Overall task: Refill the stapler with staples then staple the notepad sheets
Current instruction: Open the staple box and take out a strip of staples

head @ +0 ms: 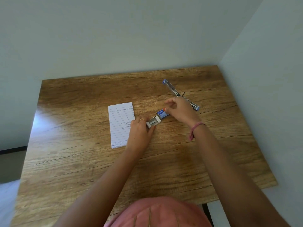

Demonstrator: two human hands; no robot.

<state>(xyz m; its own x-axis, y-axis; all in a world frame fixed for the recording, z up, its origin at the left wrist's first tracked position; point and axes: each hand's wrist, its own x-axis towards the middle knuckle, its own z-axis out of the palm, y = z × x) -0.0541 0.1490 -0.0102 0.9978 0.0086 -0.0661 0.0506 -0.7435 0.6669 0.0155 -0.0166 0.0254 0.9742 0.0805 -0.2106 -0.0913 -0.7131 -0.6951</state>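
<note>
Head view, looking down at the brown wood-grain table (82,161).

Staple box: a small cardboard box in two parts, lying on the table between my hands. The white inner tray (153,122) is slid partway out of the blue printed sleeve (162,113). A grey strip of staples (152,122) shows in the tray.

My left hand (140,130) holds the open end of the tray, fingers curled round it, thumb on the near side. A ring sits on one finger. The heel of this hand overlaps the right edge of the notepad.

My right hand (179,110) pinches the blue sleeve at its far end, thumb and forefinger narrow on it, the remaining fingers loosely bent above. A pink band (196,128) is round that wrist.

Stapler: the blue and silver metal stapler (172,89) lies on the table beyond my right hand, swung fully open so its two arms form one long diagonal line. My hand hides part of its near arm. Neither hand touches it, as far as I can tell.

Notepad: the white lined notepad sheets (120,122), with handwriting on them, lie flat to the left of the staple box.

Pink clothing (157,213) fills the bottom edge of the view.
</note>
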